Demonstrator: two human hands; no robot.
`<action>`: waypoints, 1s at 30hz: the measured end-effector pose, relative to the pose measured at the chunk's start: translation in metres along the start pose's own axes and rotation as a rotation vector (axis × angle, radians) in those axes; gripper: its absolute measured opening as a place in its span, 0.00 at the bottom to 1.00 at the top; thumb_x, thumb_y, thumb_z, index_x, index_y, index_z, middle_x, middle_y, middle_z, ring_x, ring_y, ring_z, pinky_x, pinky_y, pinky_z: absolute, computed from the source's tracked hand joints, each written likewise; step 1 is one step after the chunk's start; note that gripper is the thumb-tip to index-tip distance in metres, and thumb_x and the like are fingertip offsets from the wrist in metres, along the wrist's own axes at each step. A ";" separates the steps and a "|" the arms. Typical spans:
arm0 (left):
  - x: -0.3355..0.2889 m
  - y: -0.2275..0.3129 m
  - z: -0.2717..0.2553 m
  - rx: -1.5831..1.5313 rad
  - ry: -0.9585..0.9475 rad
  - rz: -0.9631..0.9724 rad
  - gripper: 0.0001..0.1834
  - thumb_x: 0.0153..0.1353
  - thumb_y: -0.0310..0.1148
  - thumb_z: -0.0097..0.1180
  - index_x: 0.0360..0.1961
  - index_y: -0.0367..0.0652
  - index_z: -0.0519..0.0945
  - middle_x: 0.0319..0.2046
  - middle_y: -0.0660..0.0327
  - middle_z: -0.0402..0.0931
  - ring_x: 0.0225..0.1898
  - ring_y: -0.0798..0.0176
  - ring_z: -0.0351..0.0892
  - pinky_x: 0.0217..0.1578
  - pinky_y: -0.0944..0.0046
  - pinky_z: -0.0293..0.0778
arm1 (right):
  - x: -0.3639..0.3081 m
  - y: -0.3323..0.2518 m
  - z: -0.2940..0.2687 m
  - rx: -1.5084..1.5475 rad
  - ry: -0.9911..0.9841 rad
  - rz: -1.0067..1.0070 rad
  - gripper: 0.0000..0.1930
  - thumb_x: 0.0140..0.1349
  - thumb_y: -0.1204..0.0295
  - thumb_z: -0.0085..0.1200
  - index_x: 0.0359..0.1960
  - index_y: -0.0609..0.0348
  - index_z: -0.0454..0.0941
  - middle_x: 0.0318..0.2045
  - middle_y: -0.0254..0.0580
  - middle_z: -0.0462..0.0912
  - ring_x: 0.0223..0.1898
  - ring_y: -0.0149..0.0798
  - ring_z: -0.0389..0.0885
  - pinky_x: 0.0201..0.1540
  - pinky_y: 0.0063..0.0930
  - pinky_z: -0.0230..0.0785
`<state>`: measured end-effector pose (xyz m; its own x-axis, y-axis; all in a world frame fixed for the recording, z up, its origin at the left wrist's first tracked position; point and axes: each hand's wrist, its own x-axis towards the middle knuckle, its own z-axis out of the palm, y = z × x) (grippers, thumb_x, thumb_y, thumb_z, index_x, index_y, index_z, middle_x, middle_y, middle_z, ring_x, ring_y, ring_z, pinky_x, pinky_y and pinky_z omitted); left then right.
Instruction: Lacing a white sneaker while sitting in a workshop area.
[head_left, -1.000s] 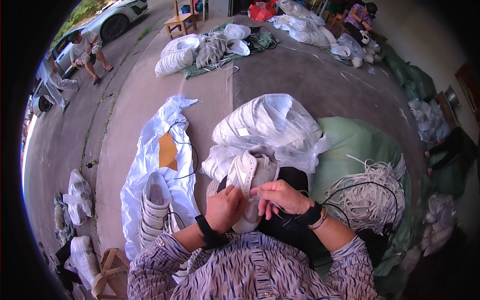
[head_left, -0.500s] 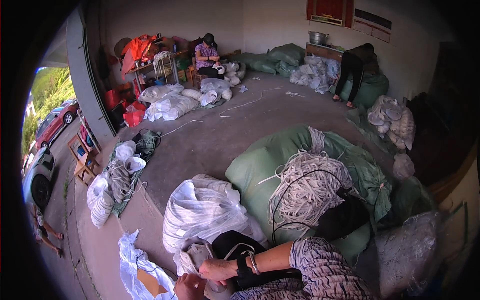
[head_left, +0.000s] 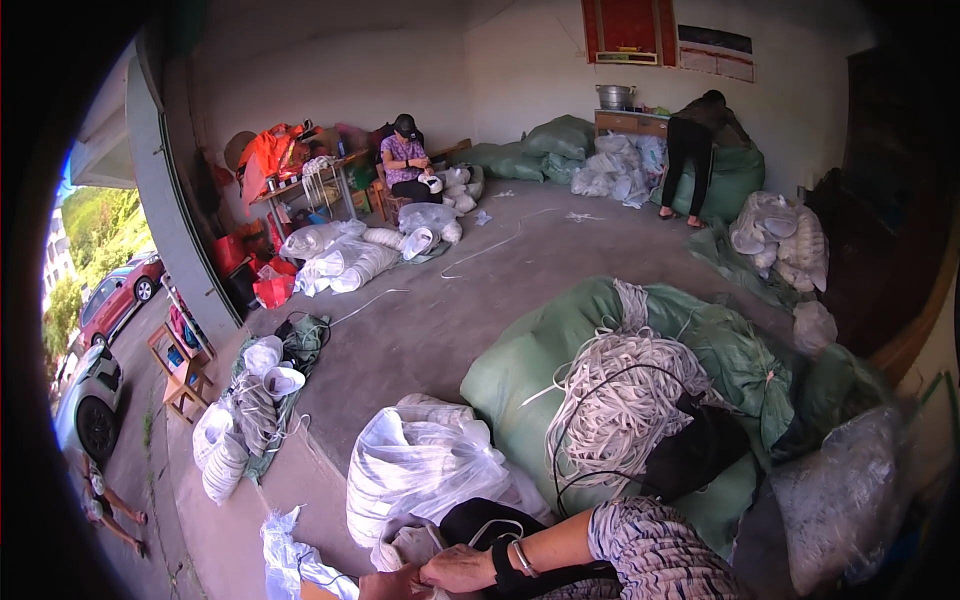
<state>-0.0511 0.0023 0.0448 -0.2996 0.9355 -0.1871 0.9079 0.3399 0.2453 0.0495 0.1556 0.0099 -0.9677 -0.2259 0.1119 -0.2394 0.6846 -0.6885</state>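
A pale beige shoe upper [head_left: 412, 545] is at the lower edge, over my dark-covered lap. My right hand [head_left: 458, 568], with a black band and a bracelet at the wrist, is closed at its near side. My left hand [head_left: 388, 583] meets it there, fingers bent and pinched, partly cut off by the picture's edge. A white lace loop [head_left: 497, 527] lies on the black cloth beside my right wrist. Just beyond is a clear plastic bag [head_left: 425, 465] of stacked pale uppers. A heap of white shoelaces [head_left: 625, 400] rests on a big green sack [head_left: 520, 365] to the right.
A white plastic bag [head_left: 290, 555] lies at my near left. More uppers [head_left: 240, 420] sit on green cloth farther left. A seated person [head_left: 405, 160] handles a white piece; another person [head_left: 690, 150] bends over a green sack. Wooden chair [head_left: 180, 375] and parked cars stand outside.
The view has tipped up, so my hands and the shoe upper sit lower in the picture. My hands stay together at the upper; the person at the back right has shifted slightly.
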 end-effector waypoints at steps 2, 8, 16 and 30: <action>-0.008 -0.012 0.017 -0.055 0.058 0.010 0.19 0.53 0.46 0.57 0.45 0.55 0.75 0.22 0.53 0.78 0.23 0.48 0.78 0.23 0.50 0.71 | -0.007 0.003 -0.003 -0.045 0.068 -0.047 0.09 0.54 0.72 0.45 0.31 0.60 0.77 0.22 0.54 0.79 0.28 0.49 0.81 0.28 0.38 0.72; -0.017 -0.014 0.039 -0.214 0.285 0.037 0.14 0.54 0.42 0.59 0.37 0.48 0.77 0.21 0.53 0.77 0.22 0.49 0.78 0.22 0.55 0.73 | 0.002 -0.005 0.001 -0.154 -0.063 -0.052 0.09 0.53 0.73 0.45 0.28 0.67 0.76 0.27 0.57 0.80 0.33 0.51 0.81 0.33 0.39 0.72; -0.020 -0.019 0.055 -0.324 0.327 0.107 0.09 0.54 0.36 0.60 0.32 0.45 0.76 0.24 0.54 0.77 0.26 0.54 0.78 0.25 0.60 0.73 | 0.024 0.003 -0.008 -0.009 -0.565 0.167 0.09 0.48 0.76 0.51 0.30 0.70 0.74 0.24 0.54 0.80 0.29 0.47 0.82 0.31 0.38 0.74; -0.010 0.016 -0.008 -0.788 0.554 -0.105 0.19 0.61 0.32 0.52 0.53 0.39 0.70 0.35 0.62 0.76 0.29 0.71 0.71 0.33 0.69 0.71 | 0.038 -0.013 -0.098 0.147 0.284 -0.078 0.09 0.62 0.71 0.44 0.32 0.66 0.62 0.20 0.51 0.74 0.23 0.50 0.76 0.26 0.39 0.65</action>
<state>-0.0357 -0.0003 0.0580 -0.6466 0.7411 0.1810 0.4724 0.2027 0.8578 0.0084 0.2058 0.0936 -0.9351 -0.0570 0.3499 -0.3200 0.5607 -0.7637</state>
